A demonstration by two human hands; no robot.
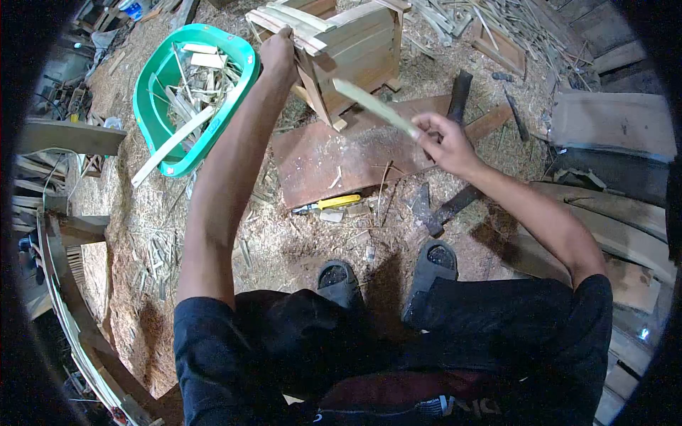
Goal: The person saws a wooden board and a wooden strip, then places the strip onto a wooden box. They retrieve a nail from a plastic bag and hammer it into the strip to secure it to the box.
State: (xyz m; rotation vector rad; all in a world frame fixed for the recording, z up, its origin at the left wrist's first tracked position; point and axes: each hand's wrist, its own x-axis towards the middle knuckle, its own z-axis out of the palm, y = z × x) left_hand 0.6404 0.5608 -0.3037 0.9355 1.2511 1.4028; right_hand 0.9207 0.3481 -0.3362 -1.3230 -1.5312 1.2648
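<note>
My right hand (447, 145) pinches one end of a thin, pale wooden strip (373, 106), which points up and left. My left hand (278, 55) is closed at the near left edge of a box-like wooden piece with legs (362, 53); its fingertips are hidden from me. Pale wooden slats (298, 23) lie across the top of that piece, right beside my left hand. Below it, a reddish-brown board (320, 160) lies on the ground, scattered with chips.
A green plastic tub (145, 121) of wood offcuts stands at left, a long slat (170, 148) leaning over its rim. A yellow-handled tool (339, 201) lies by the board's near edge. Dark wooden pieces (455, 206) and stacked planks (611, 124) are at right. Shavings cover the floor.
</note>
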